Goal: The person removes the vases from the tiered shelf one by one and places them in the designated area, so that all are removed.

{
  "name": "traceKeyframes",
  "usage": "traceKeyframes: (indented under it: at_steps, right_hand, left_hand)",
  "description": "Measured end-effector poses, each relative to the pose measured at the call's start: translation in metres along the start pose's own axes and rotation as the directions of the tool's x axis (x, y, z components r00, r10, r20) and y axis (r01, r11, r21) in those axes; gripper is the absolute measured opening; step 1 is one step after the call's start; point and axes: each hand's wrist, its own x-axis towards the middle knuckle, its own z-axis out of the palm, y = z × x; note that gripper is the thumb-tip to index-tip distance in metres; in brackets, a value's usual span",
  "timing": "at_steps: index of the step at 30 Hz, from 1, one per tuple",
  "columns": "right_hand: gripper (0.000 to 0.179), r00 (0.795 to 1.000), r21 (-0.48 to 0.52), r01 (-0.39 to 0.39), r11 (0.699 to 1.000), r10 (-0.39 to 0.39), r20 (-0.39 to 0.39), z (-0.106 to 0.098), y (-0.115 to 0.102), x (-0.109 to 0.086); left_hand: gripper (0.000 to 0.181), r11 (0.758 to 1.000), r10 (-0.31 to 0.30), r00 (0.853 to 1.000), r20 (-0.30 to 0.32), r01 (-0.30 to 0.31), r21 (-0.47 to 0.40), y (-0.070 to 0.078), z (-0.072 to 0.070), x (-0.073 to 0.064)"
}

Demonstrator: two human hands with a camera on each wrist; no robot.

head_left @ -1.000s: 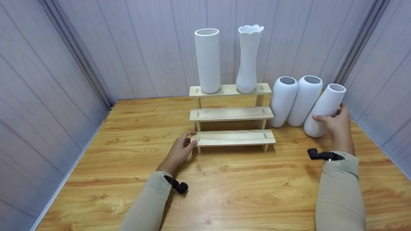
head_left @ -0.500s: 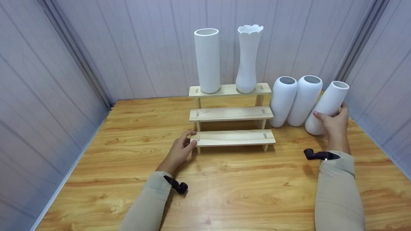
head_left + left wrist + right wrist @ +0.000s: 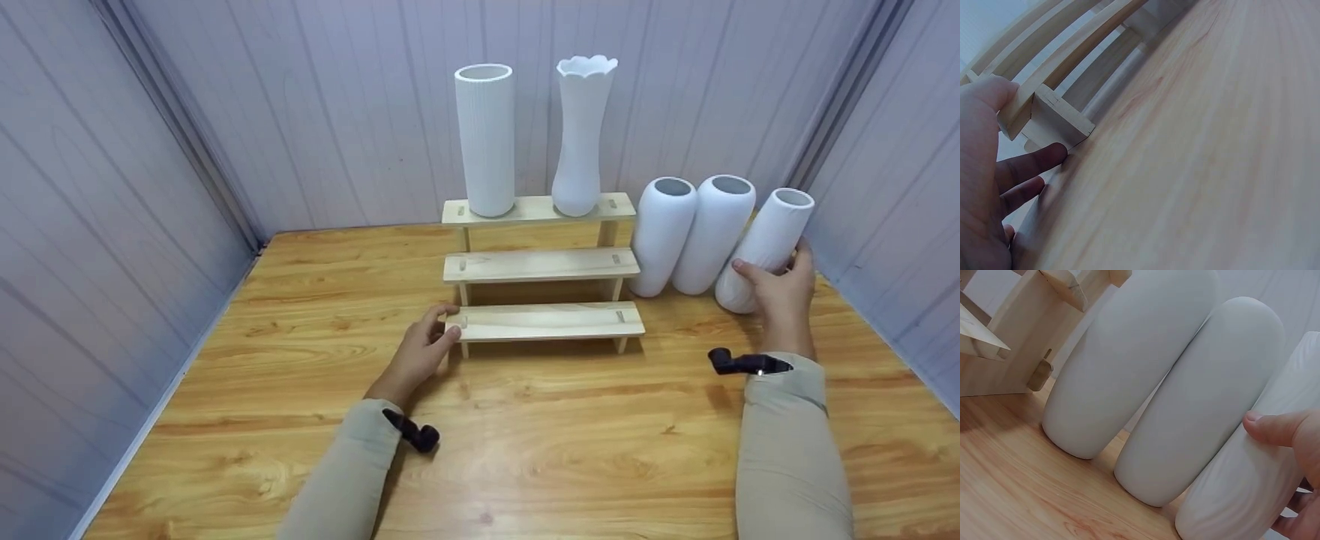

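In the head view my right hand (image 3: 786, 291) grips a white vase (image 3: 766, 234) low on its body, thumb in front and fingers round the far side. Faint curved grooves mark this vase in the right wrist view, where it stands close beside a smooth white vase (image 3: 1202, 399). My left hand (image 3: 421, 349) holds the left end of the lowest step of a three-tier wooden display stand (image 3: 547, 321). From the left wrist, the thumb lies on the board's end and the other fingers reach below it, near a leg (image 3: 1061, 115).
A ribbed cylinder vase (image 3: 486, 142) and a scallop-rimmed vase (image 3: 581, 142) stand on the top step. Two smooth vases, one of them the left vase (image 3: 663, 236), stand between the stand and the held vase. A panelled wall (image 3: 900, 225) rises close on the right.
My right hand and its vase have shifted slightly back and to the right, then nearly stopped. The left hand and the stand have stayed put.
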Motion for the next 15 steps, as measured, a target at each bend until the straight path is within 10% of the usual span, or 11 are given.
traceKeyframes:
  at_steps: [7, 15]
  right_hand:
    - [0.098, 0.999, 0.017, 0.047, 0.999, -0.047, -0.011, 0.0019, 0.0024, 0.0019]
    - [0.103, 0.997, 0.042, -0.069, 0.997, 0.068, 0.025, -0.0021, -0.0043, 0.0001]
  left_hand:
    - [0.033, 0.999, -0.027, 1.0, 0.007, 0.027, 0.021, 0.0033, -0.0005, -0.0015]
    - [0.032, 0.999, -0.019, 1.0, 0.002, 0.019, 0.03, 0.0037, -0.0005, -0.0009]
